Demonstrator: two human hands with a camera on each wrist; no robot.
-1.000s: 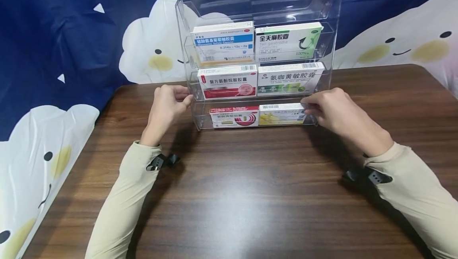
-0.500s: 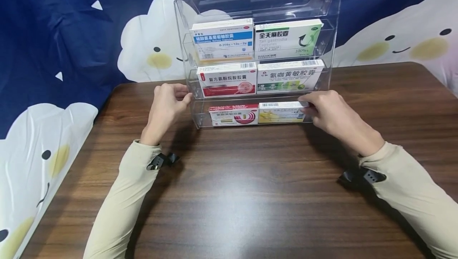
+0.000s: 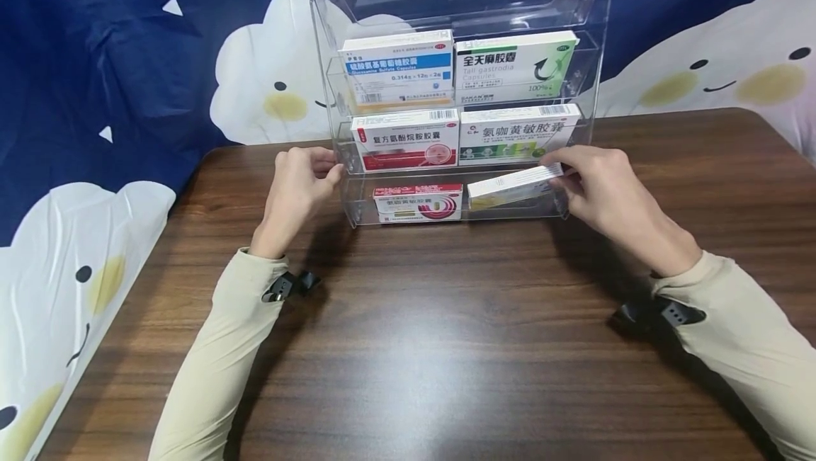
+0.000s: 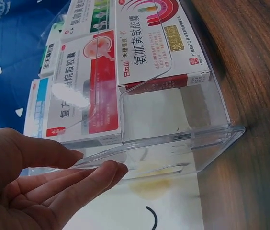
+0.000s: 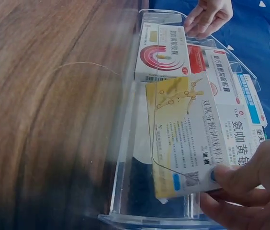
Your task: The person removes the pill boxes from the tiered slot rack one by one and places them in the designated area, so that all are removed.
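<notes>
A clear plastic display rack (image 3: 472, 4) stands at the back of the table with medicine boxes in its tiers. My left hand (image 3: 296, 188) pinches the rack's left side edge, thumb and fingers on opposite faces of the panel in the left wrist view. At the bottom tier's right, my right hand (image 3: 602, 181) pinches the right end of a yellow-and-white medicine box (image 3: 513, 188). That box slants, its held end raised and its left end lower, behind the clear front lip in the right wrist view. Left of it sits a red-and-white medicine box (image 3: 417, 206), with a gap between them.
The middle tier holds a red-striped box (image 3: 404, 142) and a green-striped box (image 3: 516, 139). Above them sit a blue-banded box (image 3: 398, 71) and a green-and-white box (image 3: 516, 68). A patterned blue curtain (image 3: 153, 71) hangs behind the brown wooden table (image 3: 433, 333).
My right hand has risen slightly and shifted right, lifting the yellow-and-white box's right end. The box has tilted and come apart from the red-and-white one. The left hand keeps its place.
</notes>
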